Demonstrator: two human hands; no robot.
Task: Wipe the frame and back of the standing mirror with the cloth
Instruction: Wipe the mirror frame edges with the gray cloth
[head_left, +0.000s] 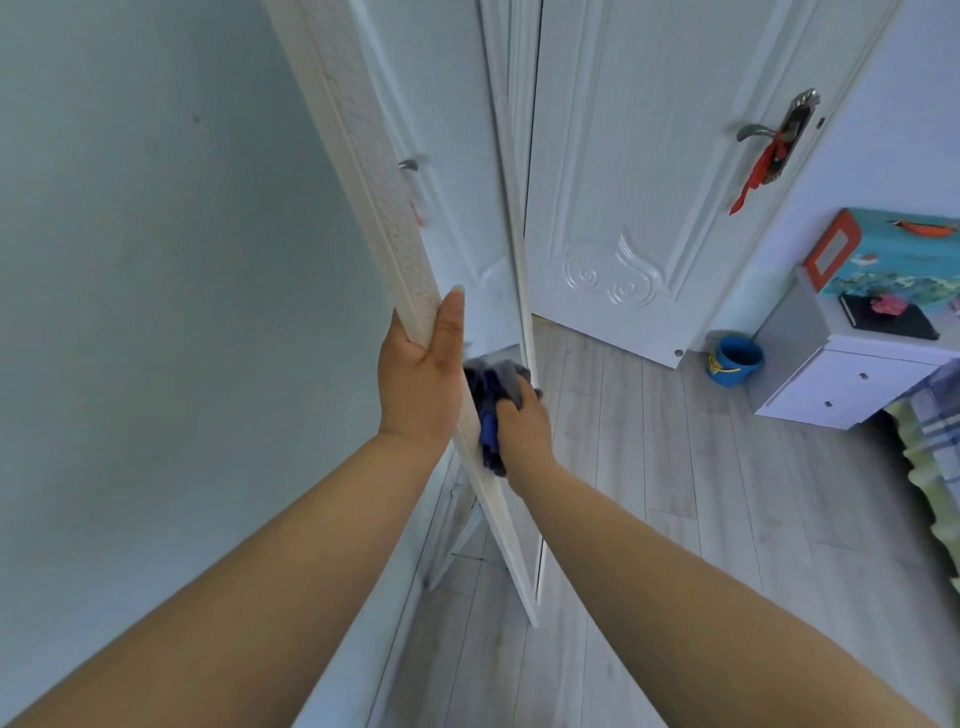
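The tall standing mirror (363, 171) has a white embossed frame and leans close to the left wall, seen almost edge-on. Its glass reflects the white door. My left hand (421, 379) grips the frame's near edge at mid height, thumb laid along the front. My right hand (522, 421) is closed on a bunched blue and grey cloth (485, 400), pressed against the glass side of the frame just right of my left hand. The mirror's back is hidden; its foot (530, 608) rests on the floor.
A pale wall (156, 260) runs close on the left. A white door (649, 182) with a metal handle and red tassel stands behind. A blue bucket (735, 361), a white bedside cabinet (852, 374) and a bed edge (935, 441) are at the right. Grey plank floor lies between.
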